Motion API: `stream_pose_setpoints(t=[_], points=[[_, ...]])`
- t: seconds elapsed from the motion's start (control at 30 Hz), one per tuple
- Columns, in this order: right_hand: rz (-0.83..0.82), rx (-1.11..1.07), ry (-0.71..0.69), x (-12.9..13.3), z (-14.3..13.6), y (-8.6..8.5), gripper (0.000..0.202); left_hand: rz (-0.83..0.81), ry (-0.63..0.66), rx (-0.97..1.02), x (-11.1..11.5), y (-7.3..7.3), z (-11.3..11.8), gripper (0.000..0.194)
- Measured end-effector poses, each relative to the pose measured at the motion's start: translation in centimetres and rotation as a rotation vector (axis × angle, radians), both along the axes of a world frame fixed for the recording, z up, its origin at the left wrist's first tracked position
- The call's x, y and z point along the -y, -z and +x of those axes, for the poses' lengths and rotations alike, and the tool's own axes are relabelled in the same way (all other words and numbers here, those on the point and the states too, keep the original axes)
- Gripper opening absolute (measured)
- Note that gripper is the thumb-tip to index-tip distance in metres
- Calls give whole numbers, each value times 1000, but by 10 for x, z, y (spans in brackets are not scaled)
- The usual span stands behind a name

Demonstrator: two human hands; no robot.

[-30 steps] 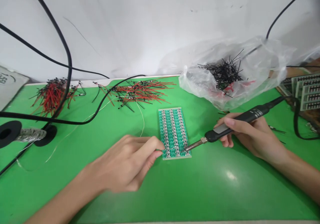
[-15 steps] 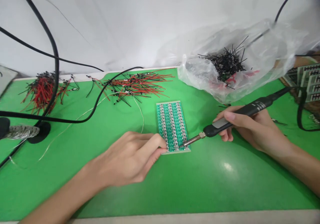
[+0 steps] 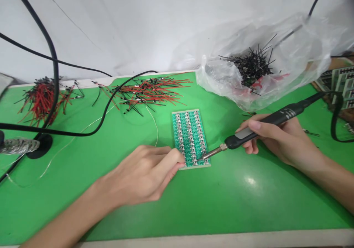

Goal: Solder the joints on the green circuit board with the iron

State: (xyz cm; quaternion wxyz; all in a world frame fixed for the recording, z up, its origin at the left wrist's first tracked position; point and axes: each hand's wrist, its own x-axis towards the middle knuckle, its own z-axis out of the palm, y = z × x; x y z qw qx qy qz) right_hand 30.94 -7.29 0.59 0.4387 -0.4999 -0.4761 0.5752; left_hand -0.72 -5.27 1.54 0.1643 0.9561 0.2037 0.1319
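Observation:
A green circuit board (image 3: 196,130) with three rows of silvery solder points lies flat on the green mat. My right hand (image 3: 272,135) grips a black soldering iron (image 3: 243,133) like a pen, its metal tip touching or just above the lower part of the board. My left hand (image 3: 157,172) is closed in a pinch at the board's lower left edge, holding solder wire (image 3: 155,124). The wire's end between the fingertips is too small to make out clearly. It trails from behind the hand across the mat to the left.
Red and black wire leads (image 3: 155,91) lie in a spread behind the board, with another heap (image 3: 41,98) at left. A plastic bag (image 3: 221,82) holds black leads. Black cables (image 3: 55,67) cross the left side. Foil-wrapped stand (image 3: 22,145) at left; more boards (image 3: 345,85) at right.
The view has shifted slightly, moving the scene a little up and left. Both hands keep their holds, and the iron's tip has moved very slightly over the board.

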Motion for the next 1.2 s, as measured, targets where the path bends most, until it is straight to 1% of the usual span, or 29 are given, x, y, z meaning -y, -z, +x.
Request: stream_pose_setpoints(t=[0.4, 0.67, 0.87, 1.2], points=[[-5, 0, 17, 1, 0, 0, 20, 48, 20, 8, -1, 5, 0, 6], [-31, -32, 20, 0, -2, -4, 24, -52, -31, 70, -1, -1, -1, 8], [-10, -48, -8, 1, 0, -2, 18, -66, -4, 48, 2, 0, 0, 8], [19, 2, -67, 3, 3, 0, 18, -37, 14, 32, 3, 1, 2, 6]])
